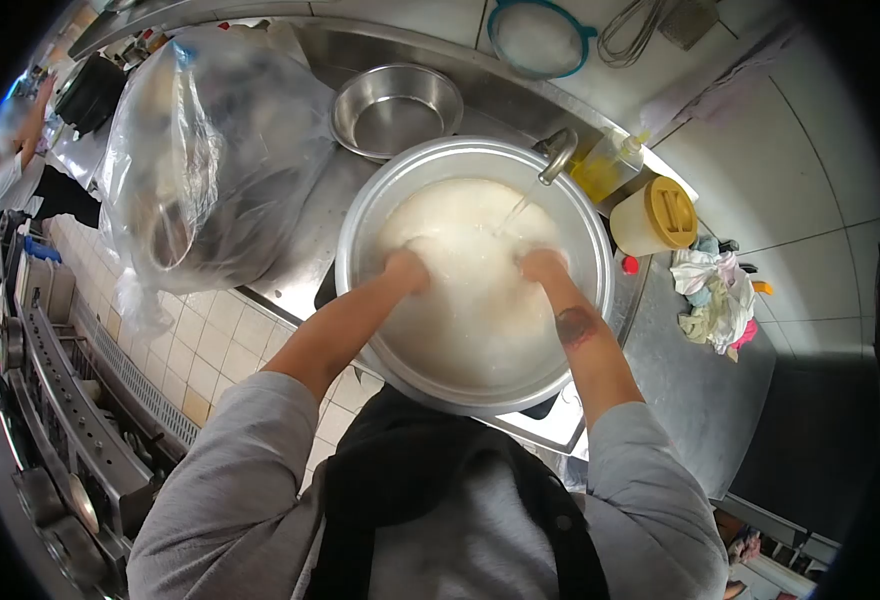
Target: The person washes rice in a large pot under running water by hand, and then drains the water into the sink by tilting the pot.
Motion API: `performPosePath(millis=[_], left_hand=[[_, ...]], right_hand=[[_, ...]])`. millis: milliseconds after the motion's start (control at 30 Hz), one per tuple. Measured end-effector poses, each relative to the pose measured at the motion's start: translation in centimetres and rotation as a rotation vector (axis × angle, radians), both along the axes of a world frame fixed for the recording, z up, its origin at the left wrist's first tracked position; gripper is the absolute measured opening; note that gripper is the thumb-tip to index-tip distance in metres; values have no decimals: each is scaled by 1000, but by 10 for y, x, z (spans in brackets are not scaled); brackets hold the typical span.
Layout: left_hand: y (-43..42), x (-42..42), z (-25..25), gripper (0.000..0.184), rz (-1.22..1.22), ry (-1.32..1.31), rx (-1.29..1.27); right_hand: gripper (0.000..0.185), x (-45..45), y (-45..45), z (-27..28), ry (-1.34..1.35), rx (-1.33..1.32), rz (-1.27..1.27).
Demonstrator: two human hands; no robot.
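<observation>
A large round metal pot (356, 235) stands below the tap (560, 150), filled with cloudy white water (465, 335). A thin stream runs from the tap into it. Both my hands are sunk in this milky liquid. My left hand (412, 270) enters at the left of the pot, and my right hand (543, 266) at the right, below the stream. The fingers of both are hidden under the surface, so whatever they touch cannot be made out.
Behind the pot sits a steel bowl (397, 115); a big clear plastic bag (230, 150) bulges at left. To the right are a yellow-lidded tub (657, 215), a bottle of yellow liquid (608, 165) and crumpled cloths (715, 295). A sieve (538, 40) hangs above. Another person (25, 165) stands far left.
</observation>
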State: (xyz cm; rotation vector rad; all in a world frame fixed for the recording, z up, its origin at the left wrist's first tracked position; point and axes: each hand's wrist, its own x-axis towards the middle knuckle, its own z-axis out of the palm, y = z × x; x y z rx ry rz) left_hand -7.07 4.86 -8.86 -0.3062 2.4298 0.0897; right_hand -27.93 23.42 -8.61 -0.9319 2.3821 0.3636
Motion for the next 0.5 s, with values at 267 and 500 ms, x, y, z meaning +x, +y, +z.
performPosePath(millis=[267,500], left_hand=[[36,10,-8,25,51,-45,547],[73,15,-24,28,363,184,802]], right_hand=[[35,36,50,-5,-507,24,-205],[37,79,40,-30,-715,34,-73]])
